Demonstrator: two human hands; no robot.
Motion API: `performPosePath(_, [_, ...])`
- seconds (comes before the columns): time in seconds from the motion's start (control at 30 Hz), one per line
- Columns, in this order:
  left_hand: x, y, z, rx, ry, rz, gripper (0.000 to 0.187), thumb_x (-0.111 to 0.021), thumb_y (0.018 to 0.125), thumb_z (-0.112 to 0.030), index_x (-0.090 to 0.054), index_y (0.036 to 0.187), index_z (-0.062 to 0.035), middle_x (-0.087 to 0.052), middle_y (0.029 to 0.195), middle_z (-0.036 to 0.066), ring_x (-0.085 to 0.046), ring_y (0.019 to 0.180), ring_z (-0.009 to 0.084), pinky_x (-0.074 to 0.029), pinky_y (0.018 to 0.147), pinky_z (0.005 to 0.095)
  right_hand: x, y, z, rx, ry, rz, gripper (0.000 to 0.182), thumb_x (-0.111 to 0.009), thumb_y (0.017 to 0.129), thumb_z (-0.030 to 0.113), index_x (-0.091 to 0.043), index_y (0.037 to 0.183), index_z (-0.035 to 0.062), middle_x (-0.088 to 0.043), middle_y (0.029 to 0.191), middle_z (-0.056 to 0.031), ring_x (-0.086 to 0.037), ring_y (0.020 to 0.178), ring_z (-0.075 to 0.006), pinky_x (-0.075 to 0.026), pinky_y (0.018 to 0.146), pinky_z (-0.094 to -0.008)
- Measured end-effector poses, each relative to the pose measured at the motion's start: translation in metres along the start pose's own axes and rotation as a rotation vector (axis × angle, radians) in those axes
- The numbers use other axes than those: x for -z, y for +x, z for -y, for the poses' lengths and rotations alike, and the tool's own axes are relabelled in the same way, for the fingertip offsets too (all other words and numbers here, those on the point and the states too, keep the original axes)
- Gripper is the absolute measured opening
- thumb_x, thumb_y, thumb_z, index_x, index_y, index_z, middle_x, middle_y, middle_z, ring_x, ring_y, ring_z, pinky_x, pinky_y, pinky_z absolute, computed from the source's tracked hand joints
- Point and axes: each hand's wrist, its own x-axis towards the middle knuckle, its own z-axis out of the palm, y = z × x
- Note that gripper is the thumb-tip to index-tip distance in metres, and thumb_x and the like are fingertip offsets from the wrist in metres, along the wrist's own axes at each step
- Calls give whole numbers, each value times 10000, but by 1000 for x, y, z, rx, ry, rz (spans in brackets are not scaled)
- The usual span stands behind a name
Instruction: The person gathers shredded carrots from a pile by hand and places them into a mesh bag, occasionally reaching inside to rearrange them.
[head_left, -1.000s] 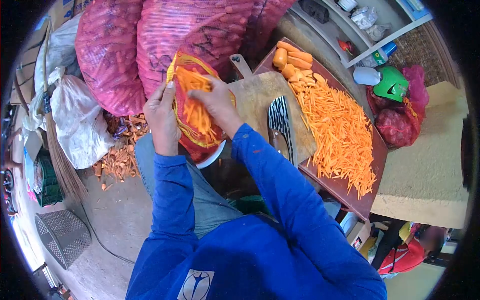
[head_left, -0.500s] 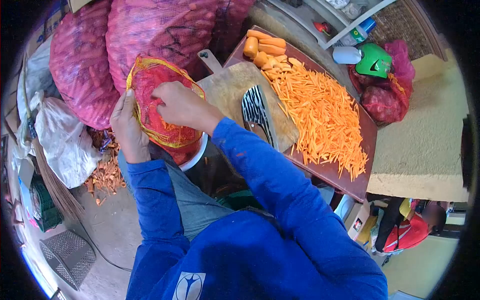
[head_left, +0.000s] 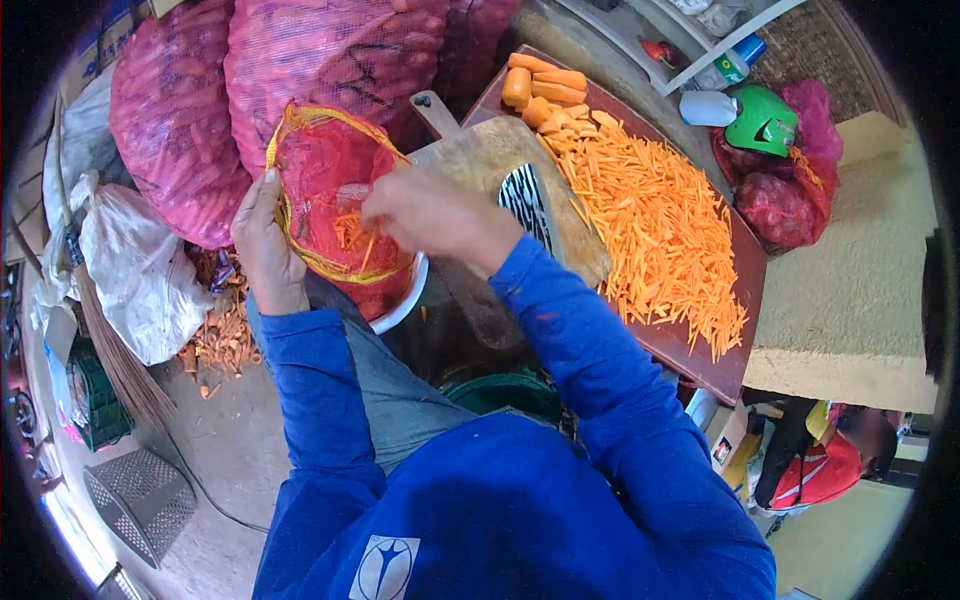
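My left hand [head_left: 268, 240] grips the yellow rim of a red mesh bag [head_left: 335, 150], thumb over the edge. Some carrot sticks [head_left: 352, 232] lie inside the bag, which sits in a white container [head_left: 408, 298]. At the bag's right side my right hand [head_left: 435, 215] is closed, fingertips over the opening by a small translucent piece [head_left: 352, 196]; what it holds is not clear. Behind my right hand is a wooden cutting board [head_left: 465, 160], and on it lies a knife [head_left: 528, 205] with a zebra-striped blade, its handle hidden by my arm.
A pile of carrot sticks [head_left: 670, 240] and several peeled carrots [head_left: 555, 80] cover the red-brown table [head_left: 735, 375]. Large mesh sacks [head_left: 180, 140] of carrots stand at the back left. Peelings [head_left: 225, 330], a broom [head_left: 115, 360] and a grey basket [head_left: 140, 505] are on the floor. A person [head_left: 825, 465] is at right.
My right hand has drawn back to the right, from deep over the bag to its right edge. More carrot sticks show inside the bag. My left hand keeps its hold on the rim.
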Motion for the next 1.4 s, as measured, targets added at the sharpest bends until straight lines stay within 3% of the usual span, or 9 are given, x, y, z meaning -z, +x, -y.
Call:
performPosePath(0.13, [4, 1, 0, 12, -29, 62, 209, -561, 989, -89, -634, 1117, 58, -701, 1036, 118, -686, 906, 179, -562, 799, 305, 8, 4, -11, -71, 285, -149, 104, -649, 766, 52, -710, 848, 38, -676, 828, -178, -669, 820, -357, -531, 724, -428])
performPosePath(0.37, [-3, -2, -1, 34, 7, 22, 233, -600, 963, -89, -645, 1132, 64, -702, 1044, 131, -683, 911, 183, -553, 821, 308, -44, 35, -13, -5, 27, -444, 188, -614, 741, 14, -694, 911, 15, -675, 837, -201, -657, 868, -377, -526, 789, -448])
performPosePath(0.6, [8, 8, 2, 64, 25, 28, 240, -571, 984, -107, -644, 1141, 59, -693, 1087, 132, -682, 940, 198, -561, 836, 330, -7, 16, 25, -294, 101, -135, 191, -594, 709, -18, -646, 893, -3, -641, 991, -201, -602, 1009, -363, -499, 846, -448])
performPosePath(0.73, [2, 6, 1, 103, 9, 20, 262, -564, 991, -117, -629, 1168, 65, -683, 1111, 135, -673, 979, 192, -556, 856, 332, 28, -63, 24, -17, 141, -600, 191, -583, 716, -29, -657, 886, 18, -633, 913, -144, -625, 910, -361, -519, 766, -446])
performPosePath(0.8, [8, 9, 2, 100, 35, 29, 262, -564, 991, -120, -630, 1167, 64, -679, 1122, 142, -670, 990, 195, -553, 868, 334, 63, -140, 19, -160, -35, -547, 157, -638, 756, 58, -653, 912, 45, -665, 1000, -153, -646, 894, -325, -530, 789, -423])
performPosePath(0.97, [11, 12, 5, 130, 60, 46, 269, -552, 998, -126, -621, 1179, 61, -672, 1139, 140, -662, 1015, 203, -546, 896, 340, 89, -376, -28, -936, -56, -1048, 200, -688, 879, 57, -695, 1066, -13, -714, 1010, -142, -682, 914, -201, -531, 826, -304])
performPosePath(1.07, [10, 13, 9, 149, 78, 47, 274, -549, 1000, -127, -617, 1184, 64, -669, 1146, 143, -662, 1016, 204, -546, 898, 344, 77, -540, -73, -1280, -403, -758, 468, -592, 973, 346, -607, 1241, -37, -692, 1085, -186, -672, 933, -247, -518, 841, -330])
performPosePath(1.17, [10, 16, 14, 139, 116, 63, 284, -549, 1001, -135, -613, 1191, 66, -667, 1150, 140, -662, 1015, 203, -550, 893, 350, 70, -580, -75, -1631, -183, -765, 592, -511, 985, 471, -570, 1293, -31, -660, 1164, -220, -646, 1063, -271, -501, 898, -353])
performPosePath(1.4, [-8, 7, 14, 131, 156, 79, 301, -558, 997, -139, -609, 1208, 70, -664, 1153, 140, -661, 1018, 202, -552, 889, 348, 81, -513, -102, -1571, 368, -993, 778, -488, 953, 601, -487, 1379, -50, -567, 1346, -195, -549, 1238, -284, -404, 1043, -353])
